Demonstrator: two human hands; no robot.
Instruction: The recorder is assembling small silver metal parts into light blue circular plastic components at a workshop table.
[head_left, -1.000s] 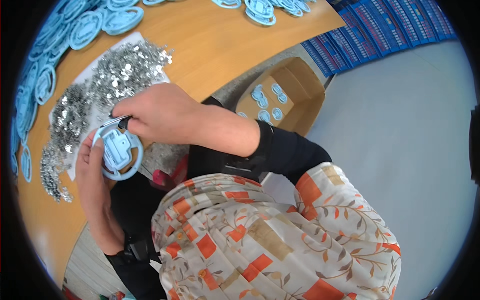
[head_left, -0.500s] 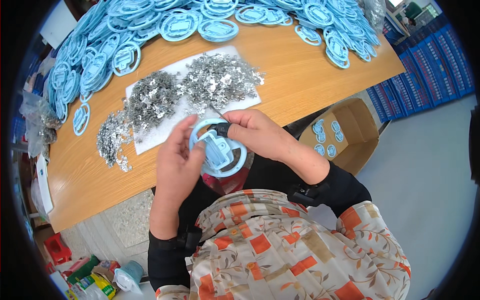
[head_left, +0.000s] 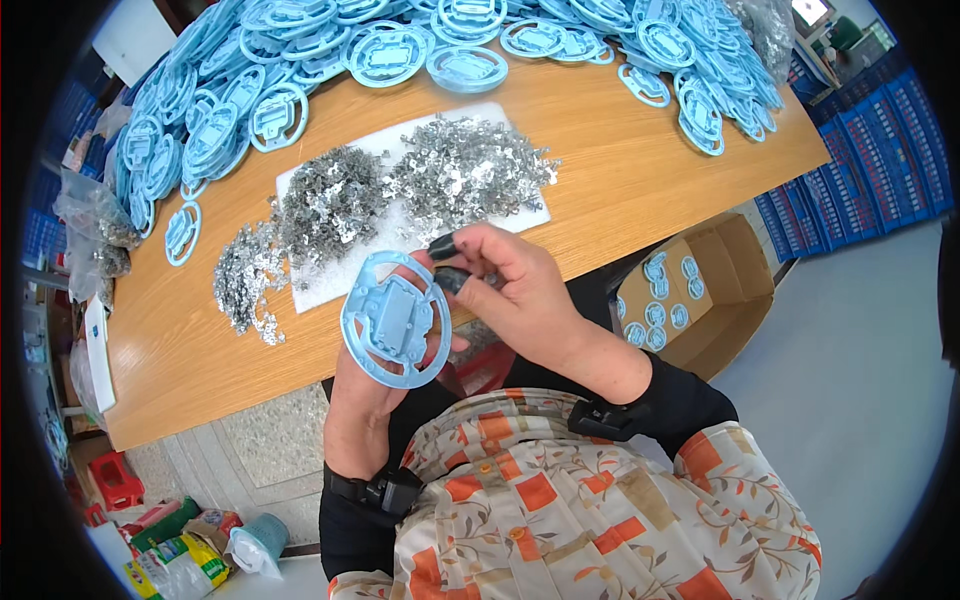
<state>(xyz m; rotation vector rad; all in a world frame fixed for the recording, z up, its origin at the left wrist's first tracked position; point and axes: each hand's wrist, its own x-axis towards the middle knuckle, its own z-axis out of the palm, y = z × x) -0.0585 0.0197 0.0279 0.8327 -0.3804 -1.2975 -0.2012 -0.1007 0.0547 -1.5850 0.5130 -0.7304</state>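
Note:
A light-blue plastic steering-wheel-shaped part [head_left: 402,322], an oval ring with a box-like centre, is in my left hand [head_left: 362,405]. That hand is closed on it from behind and below, so most of its fingers are hidden. My right hand [head_left: 525,300] is beside the part's upper right edge. Its thumb and forefinger wear black fingertip covers, and a gap shows between the two tips. I see nothing between them. Just beyond, heaps of small silver metal clips [head_left: 465,170] lie on a white foam sheet [head_left: 400,235].
Many similar blue parts [head_left: 385,55] are piled along the table's far side. More silver clips [head_left: 245,280] lie on the wood at left. A cardboard box [head_left: 730,320] holding several blue parts is at right, below stacked blue crates [head_left: 865,150]. A red stool [head_left: 115,480] is lower left.
The blue part has been tilted and moved slightly left, showing another face. My right fingers have come away from it, and the thin dark thing near their tips no longer shows.

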